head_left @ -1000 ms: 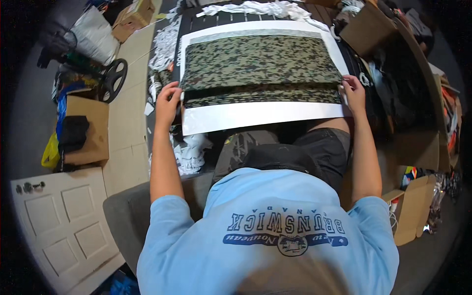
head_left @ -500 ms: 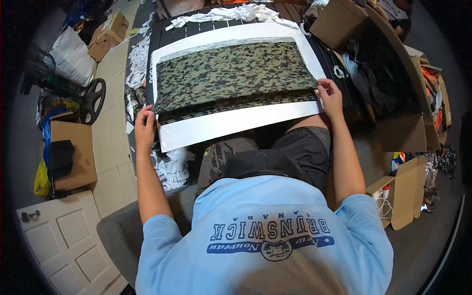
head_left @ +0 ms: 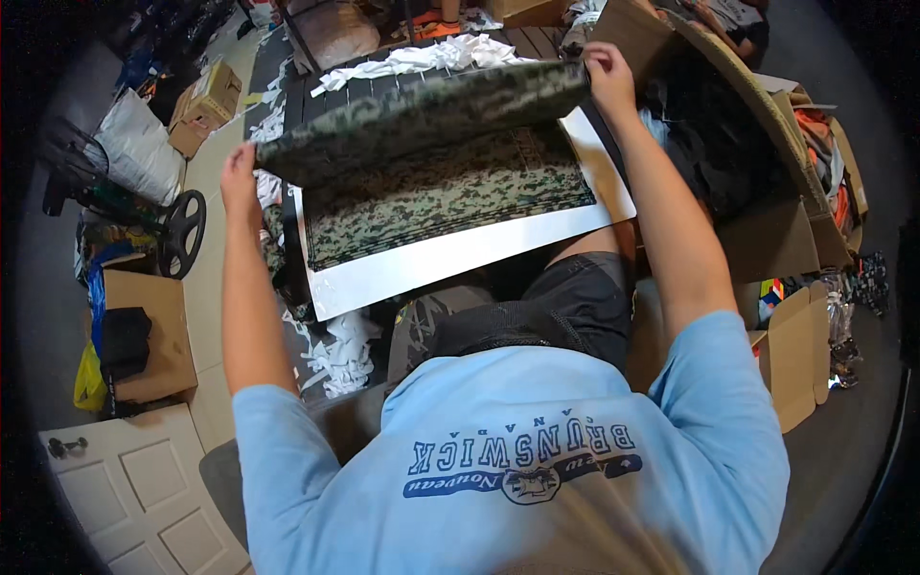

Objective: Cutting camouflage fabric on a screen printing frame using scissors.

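A piece of camouflage cloth point(head_left: 422, 113) is held up between my hands, its raised edge stretched from side to side. My left hand point(head_left: 240, 182) pinches its left corner, and my right hand point(head_left: 611, 84) grips the right corner, higher and farther off. Below it lies a stack of camouflage cloth point(head_left: 450, 203) with layered edges along its near side. The stack rests on a white board point(head_left: 460, 251) that reaches over my lap. The raised cloth hides the far part of both stack and board.
Crumpled white strips point(head_left: 422, 62) lie along the table's far edge, more white scraps point(head_left: 340, 355) hang by my left knee. A large open cardboard box point(head_left: 767, 235) with dark contents stands to the right. At left are a black wheel point(head_left: 182, 235) and another cardboard box point(head_left: 153, 331).
Both hands have lifted the cloth's edge up and away from me, spreading apart. The layers beneath it now show. The board has shifted slightly toward me on its left side.
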Motion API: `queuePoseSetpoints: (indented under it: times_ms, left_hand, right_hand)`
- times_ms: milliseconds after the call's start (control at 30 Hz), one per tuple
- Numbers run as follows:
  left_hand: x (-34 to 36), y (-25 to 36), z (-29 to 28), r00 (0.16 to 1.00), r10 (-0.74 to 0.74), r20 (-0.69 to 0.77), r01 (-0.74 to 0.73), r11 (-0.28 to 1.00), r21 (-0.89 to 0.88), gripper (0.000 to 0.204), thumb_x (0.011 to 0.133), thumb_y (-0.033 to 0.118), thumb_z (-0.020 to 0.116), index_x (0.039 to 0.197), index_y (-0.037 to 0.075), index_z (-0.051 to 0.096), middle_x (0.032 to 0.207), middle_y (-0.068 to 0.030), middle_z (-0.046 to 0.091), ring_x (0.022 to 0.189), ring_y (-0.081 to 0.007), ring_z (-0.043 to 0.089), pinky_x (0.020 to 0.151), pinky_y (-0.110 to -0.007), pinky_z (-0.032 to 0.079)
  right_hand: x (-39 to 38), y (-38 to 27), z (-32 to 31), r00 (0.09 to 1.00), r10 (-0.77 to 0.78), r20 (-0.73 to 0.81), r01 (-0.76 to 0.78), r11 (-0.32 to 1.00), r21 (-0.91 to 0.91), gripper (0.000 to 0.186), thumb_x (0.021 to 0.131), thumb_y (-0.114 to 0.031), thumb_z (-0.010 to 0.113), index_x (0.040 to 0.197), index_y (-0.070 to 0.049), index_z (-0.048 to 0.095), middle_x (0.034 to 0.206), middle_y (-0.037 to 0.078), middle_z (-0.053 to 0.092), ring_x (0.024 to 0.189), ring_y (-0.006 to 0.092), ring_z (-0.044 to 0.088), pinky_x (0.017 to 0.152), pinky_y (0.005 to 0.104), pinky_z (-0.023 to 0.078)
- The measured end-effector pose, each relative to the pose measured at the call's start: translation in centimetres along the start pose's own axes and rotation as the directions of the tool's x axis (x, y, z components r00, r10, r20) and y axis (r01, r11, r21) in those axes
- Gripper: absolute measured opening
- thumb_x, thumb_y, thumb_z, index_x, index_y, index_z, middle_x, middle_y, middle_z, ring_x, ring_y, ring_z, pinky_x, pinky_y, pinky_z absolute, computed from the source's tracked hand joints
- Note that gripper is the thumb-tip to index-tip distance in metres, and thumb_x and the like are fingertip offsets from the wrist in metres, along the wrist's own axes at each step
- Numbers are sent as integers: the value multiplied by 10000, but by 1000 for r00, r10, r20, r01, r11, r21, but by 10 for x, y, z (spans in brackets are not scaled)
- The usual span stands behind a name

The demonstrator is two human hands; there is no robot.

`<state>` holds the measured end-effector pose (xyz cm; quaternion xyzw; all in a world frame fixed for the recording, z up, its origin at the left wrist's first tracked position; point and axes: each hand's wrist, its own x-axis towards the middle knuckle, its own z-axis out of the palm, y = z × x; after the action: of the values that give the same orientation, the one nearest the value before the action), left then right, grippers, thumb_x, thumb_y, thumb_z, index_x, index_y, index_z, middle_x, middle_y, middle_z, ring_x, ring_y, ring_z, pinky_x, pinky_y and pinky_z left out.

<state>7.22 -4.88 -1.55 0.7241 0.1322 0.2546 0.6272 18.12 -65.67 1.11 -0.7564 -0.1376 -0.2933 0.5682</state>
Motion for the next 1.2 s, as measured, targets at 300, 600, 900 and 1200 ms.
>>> queuePoseSetpoints:
  times_ms: [300,600,900,1200]
  left_hand:
    - [66,103,-4,988,91,122,-92,996,5,315,958,330,694,1166,94,677,995,7,672,829,-82,573,723,-237,395]
    - [-68,10,-14,983,19,180,-50,984,169,259,992,233,645,1165,43,669,1022,-52,675,937,-132,592,896,-240,449]
    - [-121,-66,-31,915,-179,361,100,969,226,235,974,136,653,1178,19,651,1053,-44,672,947,-137,613,881,-229,465]
    - [-127,-59,-41,900,-234,369,138,953,269,217,943,71,670,1153,22,643,978,-43,662,875,-116,601,818,-216,471]
  right_hand:
    - [111,-12,-17,991,131,-27,-134,965,-224,210,945,-87,641,1150,-65,681,1004,64,711,875,132,639,796,241,501]
    - [-60,25,-33,990,96,99,-89,994,-68,187,891,8,618,1061,-41,679,950,54,704,832,175,625,793,272,500]
    - [-149,29,-46,931,352,100,-304,896,-325,169,892,-23,641,1056,-59,666,868,41,656,794,164,595,733,286,490]
    - [-153,21,-59,790,529,309,-487,849,-207,218,861,-46,707,1074,-78,675,801,26,631,726,134,562,698,271,478]
